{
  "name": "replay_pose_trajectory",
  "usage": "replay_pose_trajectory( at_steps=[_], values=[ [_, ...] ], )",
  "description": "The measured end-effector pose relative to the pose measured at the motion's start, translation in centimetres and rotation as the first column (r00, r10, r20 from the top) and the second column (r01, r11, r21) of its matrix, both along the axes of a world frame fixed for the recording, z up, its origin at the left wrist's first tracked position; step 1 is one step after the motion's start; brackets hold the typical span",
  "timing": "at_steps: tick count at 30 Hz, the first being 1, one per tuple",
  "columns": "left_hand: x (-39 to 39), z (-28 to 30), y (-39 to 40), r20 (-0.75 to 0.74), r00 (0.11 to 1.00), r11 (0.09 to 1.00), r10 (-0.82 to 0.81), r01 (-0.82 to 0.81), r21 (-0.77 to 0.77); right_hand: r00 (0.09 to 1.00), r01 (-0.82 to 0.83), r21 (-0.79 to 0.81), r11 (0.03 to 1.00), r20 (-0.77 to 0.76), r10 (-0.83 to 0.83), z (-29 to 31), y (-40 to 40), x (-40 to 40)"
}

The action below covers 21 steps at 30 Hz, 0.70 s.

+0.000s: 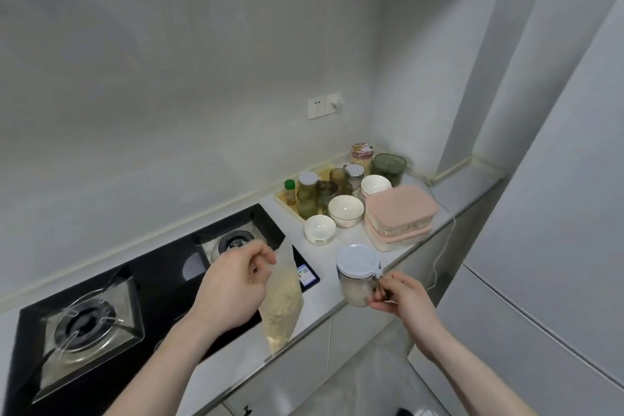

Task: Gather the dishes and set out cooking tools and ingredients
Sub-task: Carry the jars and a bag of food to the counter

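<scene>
Left hand (233, 284) pinches the top of a clear plastic bag (283, 307), thumb and fingers curled tight on the neck, so the pale crumbly contents hang down and don't spill; the bag's bottom is at or just above the counter edge (320, 321). Right hand (401, 297) pinches the wire clasp at the side of a lidded jar (358, 275), fingers narrow, holding the jar by its hardware — probably carrying it or setting it down (can't tell if the base touches the counter). Jar sits at 3 o'clock from the bag, just beside it.

Gas stove (101, 314) at 9 o'clock of the bag. At 1 o'clock, grouped near the corner: white bowls (346, 211), a tray of glasses and jars (320, 189), stacked pink-lidded containers (398, 216). Looks like a staging area, dishes gathered already; ingredients being added in front.
</scene>
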<state>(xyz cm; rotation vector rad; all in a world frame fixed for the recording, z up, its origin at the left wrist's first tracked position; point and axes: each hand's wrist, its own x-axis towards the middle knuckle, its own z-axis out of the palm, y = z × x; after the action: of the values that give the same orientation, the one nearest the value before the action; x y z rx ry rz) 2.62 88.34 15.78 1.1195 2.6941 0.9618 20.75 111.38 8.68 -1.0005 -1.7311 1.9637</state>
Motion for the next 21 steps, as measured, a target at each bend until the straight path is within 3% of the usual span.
replay_pose_trajectory(
  at_steps=[11,18,21],
  values=[
    [-6.6,-2.3,11.0,0.028,0.994,0.994,0.105,-0.104,-0.041,0.99,-0.131,-0.017,0.991,0.043,0.132,-3.4,13.6,-10.4],
    [-10.1,-1.7,17.5,0.022,0.973,0.973,0.228,-0.228,-0.022,0.965,-0.254,0.025,0.967,0.079,0.252,-2.8,21.7,-17.8],
    [-10.9,-1.6,19.1,0.047,0.971,0.972,0.235,-0.234,-0.024,0.942,-0.308,0.069,0.949,0.163,0.294,-2.1,23.4,-19.8]
  ],
)
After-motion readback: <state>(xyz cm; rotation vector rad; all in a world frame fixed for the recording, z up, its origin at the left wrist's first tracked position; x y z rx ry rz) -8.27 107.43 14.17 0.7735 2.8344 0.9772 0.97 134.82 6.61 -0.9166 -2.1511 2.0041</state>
